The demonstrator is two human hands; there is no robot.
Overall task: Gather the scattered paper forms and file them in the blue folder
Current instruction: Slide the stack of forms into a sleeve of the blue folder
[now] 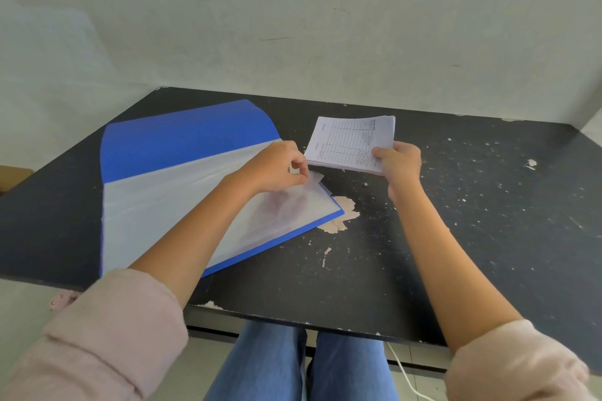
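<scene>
The stack of forms is held just right of the open blue folder, its near corner gripped by the right hand. The left hand pinches a clear sleeve at the folder's right edge. Should that pinch slip, the sheets could jam or buckle.

A chipped black table stands against a pale wall, white cable beneath.
</scene>
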